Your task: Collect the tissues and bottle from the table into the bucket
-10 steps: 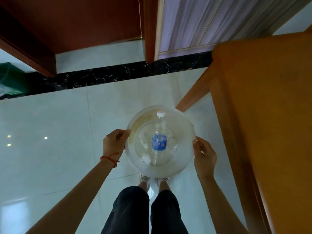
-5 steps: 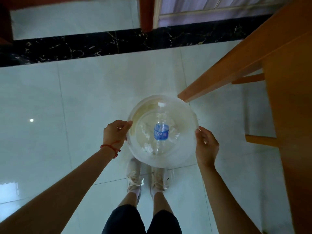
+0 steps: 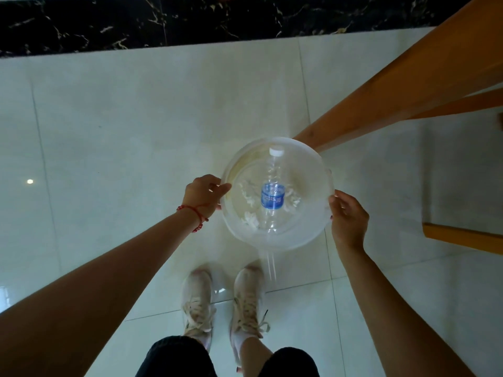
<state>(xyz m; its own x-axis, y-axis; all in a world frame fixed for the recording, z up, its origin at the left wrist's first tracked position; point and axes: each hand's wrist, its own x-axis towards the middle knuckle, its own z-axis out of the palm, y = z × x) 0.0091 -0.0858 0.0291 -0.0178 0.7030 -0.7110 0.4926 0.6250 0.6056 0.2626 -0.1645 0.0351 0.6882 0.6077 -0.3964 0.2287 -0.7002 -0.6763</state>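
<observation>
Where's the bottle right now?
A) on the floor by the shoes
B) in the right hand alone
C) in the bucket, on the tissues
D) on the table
C: the bottle lies inside the clear bucket among white tissues, and the left hand and right hand grip the bucket's rim on opposite sides.

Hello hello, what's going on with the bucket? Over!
Left hand and right hand both gripping bucket rim. Bottle and tissues inside. Table leg close behind bucket.
</observation>
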